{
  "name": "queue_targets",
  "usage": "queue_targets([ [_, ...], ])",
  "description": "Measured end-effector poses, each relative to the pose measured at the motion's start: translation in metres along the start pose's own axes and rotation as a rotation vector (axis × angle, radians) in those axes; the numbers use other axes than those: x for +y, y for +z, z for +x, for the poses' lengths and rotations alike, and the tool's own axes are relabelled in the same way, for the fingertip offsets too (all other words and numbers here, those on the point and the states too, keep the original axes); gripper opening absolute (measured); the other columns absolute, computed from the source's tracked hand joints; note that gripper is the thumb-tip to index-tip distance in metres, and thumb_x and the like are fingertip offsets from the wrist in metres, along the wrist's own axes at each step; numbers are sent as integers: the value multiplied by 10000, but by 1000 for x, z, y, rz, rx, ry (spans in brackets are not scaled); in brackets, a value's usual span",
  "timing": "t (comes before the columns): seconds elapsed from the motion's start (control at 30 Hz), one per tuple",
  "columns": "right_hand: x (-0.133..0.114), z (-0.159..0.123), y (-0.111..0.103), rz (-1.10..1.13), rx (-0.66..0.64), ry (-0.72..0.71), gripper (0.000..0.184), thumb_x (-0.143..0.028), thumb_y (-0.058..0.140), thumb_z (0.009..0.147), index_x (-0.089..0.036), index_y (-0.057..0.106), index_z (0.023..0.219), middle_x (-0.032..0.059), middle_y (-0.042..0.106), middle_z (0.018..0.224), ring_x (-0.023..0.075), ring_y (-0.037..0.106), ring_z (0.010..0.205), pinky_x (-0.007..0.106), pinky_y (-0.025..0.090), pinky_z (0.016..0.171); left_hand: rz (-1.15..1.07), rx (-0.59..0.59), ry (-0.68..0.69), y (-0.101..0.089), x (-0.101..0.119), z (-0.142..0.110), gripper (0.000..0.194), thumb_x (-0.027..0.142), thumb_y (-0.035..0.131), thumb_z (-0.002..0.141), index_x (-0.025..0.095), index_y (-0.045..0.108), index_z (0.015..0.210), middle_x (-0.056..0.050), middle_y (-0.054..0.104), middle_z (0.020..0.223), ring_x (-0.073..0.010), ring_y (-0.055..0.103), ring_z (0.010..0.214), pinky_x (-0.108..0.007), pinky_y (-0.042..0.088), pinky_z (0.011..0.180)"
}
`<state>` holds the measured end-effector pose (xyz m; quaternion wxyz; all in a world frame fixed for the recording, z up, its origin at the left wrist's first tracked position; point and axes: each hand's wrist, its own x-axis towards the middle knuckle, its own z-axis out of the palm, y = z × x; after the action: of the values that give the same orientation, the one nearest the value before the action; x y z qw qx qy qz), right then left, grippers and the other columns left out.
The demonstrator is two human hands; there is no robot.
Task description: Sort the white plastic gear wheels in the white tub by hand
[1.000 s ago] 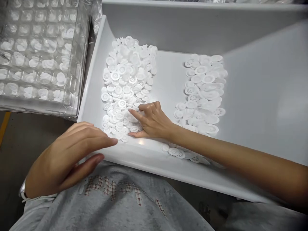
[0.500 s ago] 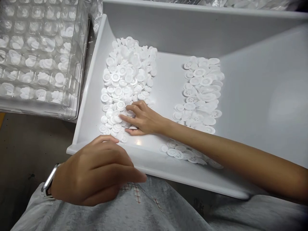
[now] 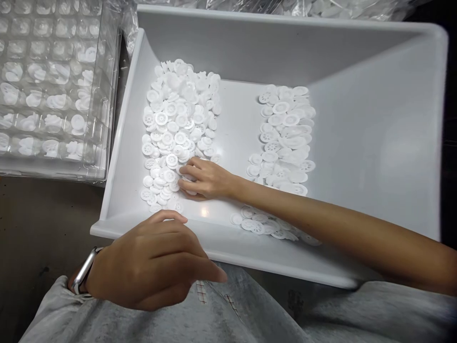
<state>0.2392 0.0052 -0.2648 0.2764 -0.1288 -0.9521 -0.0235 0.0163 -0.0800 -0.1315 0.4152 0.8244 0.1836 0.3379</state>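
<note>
Right hand point(image 3: 210, 180): one, bare, reaching in from the right and touching the larger pile point(image 3: 174, 114) at its near, inner edge. Its fingers are curling over the white discs, slightly parted at the tips; whether they are pinching a disc, one cannot tell

Left hand point(image 3: 150, 264): one, hovering at the near wall of the bin, back turned up, fingers bending and lying close to one another. Its palm is facing away from view, so one cannot tell whether it is holding anything. A watch point(image 3: 84, 270) with a silver-coloured case is circling the wrist

Bin point(image 3: 371, 143): one, pale grey, high-walled, containing all the loose discs. The larger pile is lying along its left side, heaped and overlapping, many pieces showing spoked or ringed faces. A second pile point(image 3: 285, 138) is lying to the right, with bare bin floor separating the two. A near cluster point(image 3: 257, 224) is lying by the near wall, the right forearm passing over part of it

Compartment tray point(image 3: 53, 112): clear plastic, standing outside the bin at the left, many of its pockets holding white pieces

Clear plastic wrapping point(image 3: 250, 6): lying beyond the far rim

Grey garment point(image 3: 150, 324): covering the person's lap, checked patches showing
</note>
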Motion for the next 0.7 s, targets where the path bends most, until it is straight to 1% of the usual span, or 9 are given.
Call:
queue_targets([
  [0.17, 1, 2, 3, 11, 72, -16, 158, -288, 642, 956, -142, 590, 985, 2, 569, 893, 98, 550, 748, 203, 472, 589, -62, 46, 12, 0, -5, 3, 192, 63, 519, 918, 98, 652, 1052, -40, 710, 835, -128, 660, 798, -332, 508, 973],
  [0.3, 1, 9, 4, 89, 151, 61, 144, -276, 640, 958, -140, 593, 958, -3, 574, 874, 94, 554, 737, 201, 478, 589, -237, 172, 50, 4, -4, 2, 143, 106, 514, 946, 125, 649, 988, -26, 696, 748, -105, 667, 700, -285, 548, 841],
  [0.37, 1, 15, 3, 155, 204, 147, 125, -257, 619, 969, -139, 588, 943, -2, 580, 877, 93, 558, 737, 208, 493, 606, -353, 295, -79, 4, 2, -2, 159, 142, 489, 991, 157, 638, 938, -13, 686, 734, -94, 671, 693, -278, 558, 837],
  [0.43, 0, 24, -2, 230, 276, 238, 104, -221, 578, 985, -139, 576, 922, -6, 574, 857, 92, 560, 729, 220, 507, 628, -474, 448, -292, 2, 7, -5, 197, 198, 472, 1021, 190, 629, 903, 8, 673, 769, -77, 675, 716, -279, 573, 894],
  [0.47, -1, 29, -6, 268, 316, 279, 102, -203, 555, 991, -142, 568, 909, -5, 570, 840, 93, 559, 723, 224, 509, 631, -580, 496, -329, 0, 8, -6, 171, 232, 493, 1019, 202, 628, 918, 21, 659, 782, -67, 683, 727, -258, 586, 904],
  [0.53, -5, 43, -19, 336, 400, 349, 114, -170, 521, 996, -157, 550, 886, -2, 556, 802, 97, 551, 708, 228, 504, 618, -819, 642, -321, -5, 7, -4, 94, 176, 539, 974, 216, 619, 947, 53, 635, 791, -29, 686, 735, -189, 596, 921],
  [0.6, -12, 60, -35, 394, 477, 401, 118, -141, 510, 992, -172, 539, 882, 0, 548, 774, 101, 550, 704, 233, 498, 611, -983, 824, -438, -5, 1, 2, 147, 143, 466, 956, 235, 581, 964, 52, 652, 866, -8, 701, 847, -150, 580, 950],
  [0.67, -23, 79, -51, 440, 529, 413, 115, -142, 508, 995, -183, 540, 891, 1, 554, 773, 107, 567, 735, 240, 508, 634, -872, 869, -672, 0, -4, 10, 219, 182, 320, 982, 249, 522, 1032, 18, 671, 995, -22, 698, 1014, -185, 572, 998],
  [0.7, -29, 87, -58, 462, 527, 397, 111, -165, 506, 1001, -187, 546, 900, 12, 568, 795, 115, 578, 764, 250, 518, 656, -735, 807, -768, 4, -6, 13, 271, 213, 242, 995, 249, 494, 1087, -8, 672, 1052, -46, 691, 1078, -226, 573, 1021],
])
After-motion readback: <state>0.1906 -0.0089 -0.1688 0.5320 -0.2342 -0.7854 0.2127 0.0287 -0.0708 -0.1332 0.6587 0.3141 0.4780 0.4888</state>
